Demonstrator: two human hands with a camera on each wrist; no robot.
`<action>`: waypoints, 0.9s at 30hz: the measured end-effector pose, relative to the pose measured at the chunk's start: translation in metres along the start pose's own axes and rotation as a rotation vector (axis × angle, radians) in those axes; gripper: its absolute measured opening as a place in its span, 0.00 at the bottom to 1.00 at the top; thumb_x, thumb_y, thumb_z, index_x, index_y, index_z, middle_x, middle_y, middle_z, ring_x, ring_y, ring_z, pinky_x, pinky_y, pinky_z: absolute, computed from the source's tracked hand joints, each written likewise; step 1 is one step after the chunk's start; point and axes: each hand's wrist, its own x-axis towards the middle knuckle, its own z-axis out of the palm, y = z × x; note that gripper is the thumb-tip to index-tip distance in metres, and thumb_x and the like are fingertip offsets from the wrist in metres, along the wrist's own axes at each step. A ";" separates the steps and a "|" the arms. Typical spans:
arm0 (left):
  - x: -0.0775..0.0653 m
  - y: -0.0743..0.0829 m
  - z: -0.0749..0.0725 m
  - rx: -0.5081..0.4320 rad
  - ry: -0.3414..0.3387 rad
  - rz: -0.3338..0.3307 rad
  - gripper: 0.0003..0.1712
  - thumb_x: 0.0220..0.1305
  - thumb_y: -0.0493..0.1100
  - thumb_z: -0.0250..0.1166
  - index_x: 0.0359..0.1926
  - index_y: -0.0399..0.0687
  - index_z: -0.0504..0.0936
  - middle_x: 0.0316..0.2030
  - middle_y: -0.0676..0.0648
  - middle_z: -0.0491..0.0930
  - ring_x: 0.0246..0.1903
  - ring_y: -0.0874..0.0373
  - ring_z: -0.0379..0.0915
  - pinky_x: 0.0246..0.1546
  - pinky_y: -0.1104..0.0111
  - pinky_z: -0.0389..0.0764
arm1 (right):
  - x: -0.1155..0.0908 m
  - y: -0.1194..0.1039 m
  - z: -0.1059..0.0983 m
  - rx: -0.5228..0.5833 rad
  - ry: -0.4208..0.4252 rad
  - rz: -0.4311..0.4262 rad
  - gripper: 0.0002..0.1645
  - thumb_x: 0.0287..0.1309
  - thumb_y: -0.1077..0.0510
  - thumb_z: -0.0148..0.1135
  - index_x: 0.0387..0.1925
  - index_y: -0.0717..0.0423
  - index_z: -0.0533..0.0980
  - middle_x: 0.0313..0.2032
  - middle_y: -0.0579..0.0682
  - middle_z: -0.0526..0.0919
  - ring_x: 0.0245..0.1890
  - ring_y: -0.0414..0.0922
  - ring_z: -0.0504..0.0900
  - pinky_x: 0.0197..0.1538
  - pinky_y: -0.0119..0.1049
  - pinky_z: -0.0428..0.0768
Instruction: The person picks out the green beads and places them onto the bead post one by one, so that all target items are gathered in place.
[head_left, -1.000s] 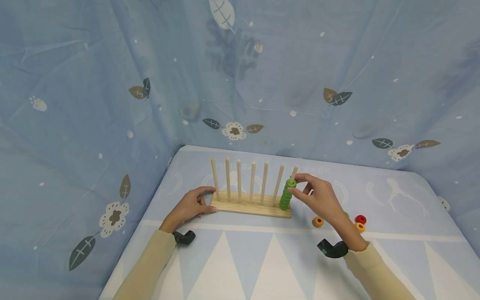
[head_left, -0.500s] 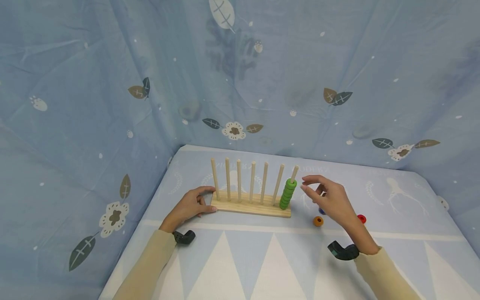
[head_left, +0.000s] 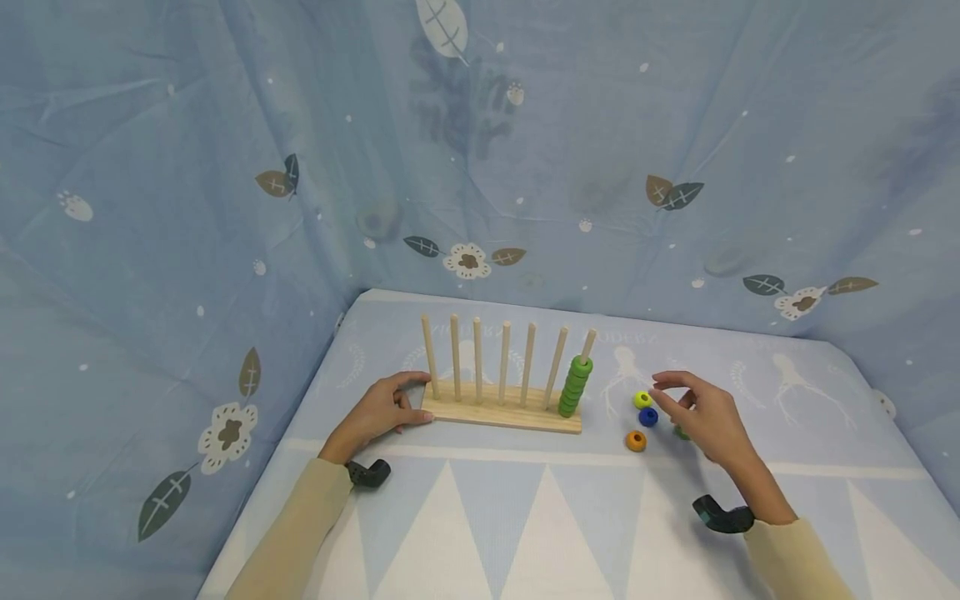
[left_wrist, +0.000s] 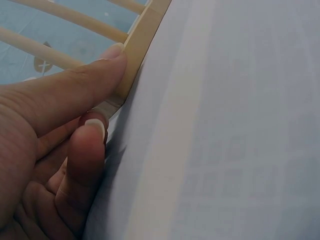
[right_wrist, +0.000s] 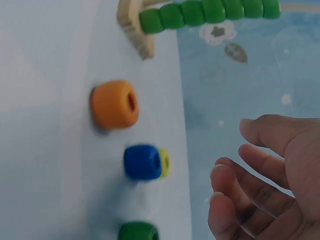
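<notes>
A pale wooden peg rack [head_left: 483, 411] with a row of upright pegs stands on the table. My left hand [head_left: 378, 407] grips its left end, the thumb along the front edge of the base, as the left wrist view shows close up. On the rightmost peg sits a stack of green beads [head_left: 573, 388], the peg's tip bare above it. My right hand [head_left: 711, 421] hovers to the right of the rack, fingers loosely bent, thumb and fingertips apart with nothing between them. Nearest it lie a yellow-green bead [head_left: 641, 403], a blue bead [right_wrist: 141, 162] and a green bead [right_wrist: 137, 231], the last partly covered by the hand in the head view.
An orange bead [right_wrist: 110, 105] lies nearer the front, between the rack and the right hand. The table carries a patterned cloth [head_left: 480, 500] with pale triangles. A blue printed curtain [head_left: 570, 150] hangs behind and to the left.
My right hand has left the green stack and moved right, over the loose beads. The yellow-green and blue beads have come into sight; the red bead is now hidden. The left hand stays put.
</notes>
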 end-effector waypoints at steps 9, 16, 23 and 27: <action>-0.001 0.000 0.000 -0.004 -0.001 -0.011 0.43 0.52 0.47 0.83 0.69 0.53 0.76 0.22 0.43 0.76 0.18 0.53 0.69 0.22 0.62 0.78 | -0.018 0.036 -0.008 -0.047 -0.045 0.119 0.27 0.70 0.45 0.66 0.62 0.56 0.77 0.40 0.55 0.85 0.19 0.44 0.73 0.19 0.36 0.72; -0.001 0.003 0.000 -0.003 0.001 -0.007 0.43 0.52 0.46 0.83 0.69 0.54 0.76 0.22 0.43 0.76 0.19 0.53 0.69 0.21 0.62 0.79 | -0.026 0.052 -0.009 -0.077 -0.086 0.208 0.31 0.67 0.44 0.69 0.61 0.59 0.77 0.49 0.59 0.84 0.27 0.45 0.75 0.25 0.35 0.73; -0.001 0.003 0.000 -0.002 0.002 -0.010 0.43 0.52 0.46 0.83 0.69 0.53 0.77 0.22 0.43 0.76 0.18 0.53 0.69 0.21 0.62 0.79 | -0.029 0.056 -0.007 -0.095 -0.123 0.262 0.33 0.63 0.44 0.72 0.61 0.60 0.78 0.35 0.51 0.82 0.28 0.47 0.73 0.27 0.37 0.72; -0.001 0.003 0.000 0.000 0.004 -0.008 0.43 0.52 0.46 0.83 0.68 0.54 0.77 0.22 0.43 0.76 0.18 0.53 0.69 0.21 0.62 0.79 | -0.030 0.057 -0.006 -0.121 -0.125 0.233 0.30 0.62 0.47 0.74 0.58 0.61 0.80 0.31 0.49 0.79 0.29 0.47 0.70 0.28 0.38 0.67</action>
